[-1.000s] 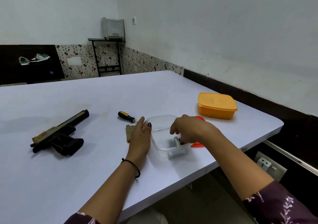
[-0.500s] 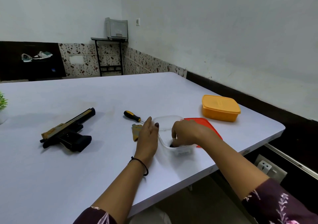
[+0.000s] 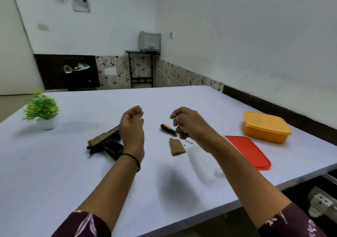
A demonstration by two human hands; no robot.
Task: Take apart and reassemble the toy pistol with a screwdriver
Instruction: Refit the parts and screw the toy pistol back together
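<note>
Lying flat on the table (image 3: 54,163), the toy pistol (image 3: 106,143) has its long axis running from near-left to far-right. Its grip is turned toward the person and its far end is hidden behind the left hand (image 3: 131,127). That hand hangs raised at the pistol's far end, fingers loosely curled and holding nothing. The right hand (image 3: 187,125) is raised well to the right of the pistol, above the screwdriver (image 3: 166,128). A tan grip panel (image 3: 176,147) also lies to the pistol's right, just nearer the person than the screwdriver. The right hand's fingers are curled, but blur hides whether they pinch some small part. The left hand is plainly nearer the pistol, so I judge it would steady the pistol while the right drops to the screwdriver.
</note>
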